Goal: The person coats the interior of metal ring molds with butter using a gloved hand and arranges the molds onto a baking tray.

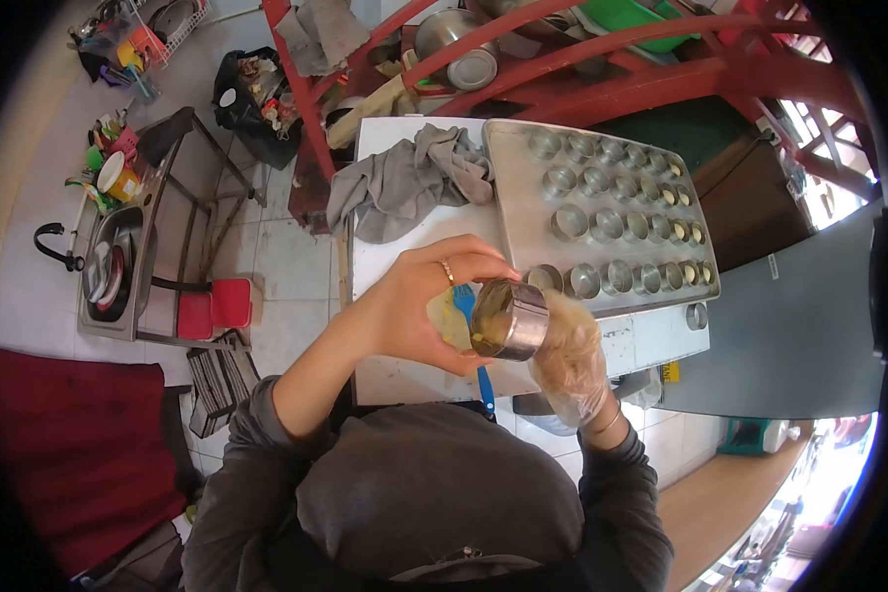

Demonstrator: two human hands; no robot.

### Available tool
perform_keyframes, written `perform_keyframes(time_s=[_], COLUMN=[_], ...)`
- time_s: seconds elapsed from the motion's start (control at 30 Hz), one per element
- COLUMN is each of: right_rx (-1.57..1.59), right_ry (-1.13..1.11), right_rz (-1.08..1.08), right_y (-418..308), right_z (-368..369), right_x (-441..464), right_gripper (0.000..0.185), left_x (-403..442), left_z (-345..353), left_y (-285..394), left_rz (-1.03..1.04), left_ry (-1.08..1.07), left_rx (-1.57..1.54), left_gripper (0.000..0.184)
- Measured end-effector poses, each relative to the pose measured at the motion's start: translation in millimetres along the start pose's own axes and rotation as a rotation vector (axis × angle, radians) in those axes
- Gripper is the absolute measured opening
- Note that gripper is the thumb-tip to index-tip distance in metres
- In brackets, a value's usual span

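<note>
My left hand curves its thumb and fingers around a metal ring mould, tilted on its side with yellowish smears inside. My right hand, in a clear plastic glove, is against the mould's right side; its fingertips are hidden behind or inside it. Below the left hand, a blue brush lies over something yellow, partly covered by that hand. Beyond both hands, a metal tray bears several rows of similar ring moulds, some at the right with pale yellow contents.
A crumpled grey cloth lies on the white table left of the tray. One loose ring mould stands by the tray's near right corner. Red railings run behind the table. At left is a sink; a grey panel is at right.
</note>
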State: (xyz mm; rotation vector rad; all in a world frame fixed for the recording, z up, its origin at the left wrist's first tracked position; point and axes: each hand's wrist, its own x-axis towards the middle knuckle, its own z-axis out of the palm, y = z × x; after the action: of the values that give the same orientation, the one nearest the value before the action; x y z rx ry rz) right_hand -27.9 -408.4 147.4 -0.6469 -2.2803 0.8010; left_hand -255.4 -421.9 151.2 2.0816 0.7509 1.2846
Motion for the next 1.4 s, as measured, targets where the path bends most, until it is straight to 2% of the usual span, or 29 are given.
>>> perform_keyframes(time_s=[0.07, 0.13, 0.2, 0.33, 0.4, 0.47, 0.53, 0.6, 0.77, 0.83, 0.93, 0.97, 1.07, 1.1, 1.2, 1.23, 1.33, 1.37, 1.4], right_rx=[-0.128, -0.268, -0.275, -0.199, -0.199, -0.155, 0.14, 0.388, 0.871, 0.731, 0.02, -0.233, -0.208, -0.113, -0.001, -0.104, -0.203, -0.102, 0.016], right_ry=[0.028, 0.135, 0.112, -0.107, -0.12, -0.081, -0.193, -0.204, 0.036, 0.111, 0.189, 0.141, -0.091, -0.184, -0.169, -0.105, -0.043, -0.056, 0.037], right_rz=[0.069, -0.032, -0.091, -0.198, -0.189, -0.072, 0.183, 0.326, 0.425, 0.386, 0.171, 0.2, 0.17, 0.193, -0.019, 0.025, -0.064, 0.057, 0.155], right_y=[0.6, 9.9, 24.9, 24.6, 12.8, 4.0, 1.8, 5.0, 32.1, 26.7, 3.5, -6.1, 5.1, -2.9, -5.3, -34.0, -36.9, -27.9, -18.2], right_z=[-3.3, 4.5, 14.2, 6.9, -0.2, 0.1, 5.6, 10.0, 18.9, 17.3, 10.4, 7.4, 16.2, 15.5, 31.2, 21.9, 15.1, 16.5, 24.3], right_x=[2.5, -6.1, -17.9, -31.9, -25.4, -8.4, -12.5, -18.9, -52.1, -47.9, -20.3, -7.1, -13.1, -17.1, -12.8, 6.3, 22.1, 17.0, 12.8], right_gripper=[0.024, 0.03, 0.033, 0.035, 0.034, 0.029, 0.024, 0.022, 0.027, 0.029, 0.032, 0.029, 0.026, 0.019, 0.02, 0.022, 0.024, 0.019, 0.018], left_x=[-1.7, -1.2, -0.7, -0.9, -0.9, -1.6, -0.5, -0.7, -0.5, -1.9, 0.6, 0.0, 0.7, 1.0, -0.6, -2.8, -7.6, -9.5, -11.6], left_z=[1.4, -0.9, -3.3, -8.1, -9.1, -8.0, -8.0, -7.6, 2.3, 8.3, 8.0, 8.5, 3.8, -1.0, -8.0, -8.1, -15.7, -18.4, -21.3], left_y=[1.1, 6.2, 8.4, 7.0, 7.9, 7.8, 4.9, -3.4, 7.0, 12.0, 22.8, 24.1, 27.3, 28.4, 25.8, 25.1, 23.3, 25.0, 27.2], left_rz=[0.002, -0.008, 0.01, 0.028, 0.04, 0.053, 0.073, 0.067, -0.054, -0.145, -0.174, -0.196, -0.262, -0.285, -0.391, -0.433, -0.528, -0.524, -0.521], left_ry=[-0.008, -0.023, -0.024, -0.067, -0.071, -0.072, -0.059, -0.041, -0.024, -0.004, 0.024, 0.095, 0.257, 0.278, 0.257, 0.232, 0.245, 0.245, 0.246], left_rx=[-0.006, 0.011, 0.054, 0.067, 0.083, 0.123, 0.198, 0.17, 0.143, 0.065, -0.006, -0.005, 0.009, 0.021, 0.086, 0.108, 0.036, -0.013, -0.06], left_gripper=[0.07, 0.071, 0.071, 0.072, 0.072, 0.071, 0.069, 0.067, 0.057, 0.056, 0.052, 0.051, 0.047, 0.046, 0.044, 0.044, 0.044, 0.043, 0.043])
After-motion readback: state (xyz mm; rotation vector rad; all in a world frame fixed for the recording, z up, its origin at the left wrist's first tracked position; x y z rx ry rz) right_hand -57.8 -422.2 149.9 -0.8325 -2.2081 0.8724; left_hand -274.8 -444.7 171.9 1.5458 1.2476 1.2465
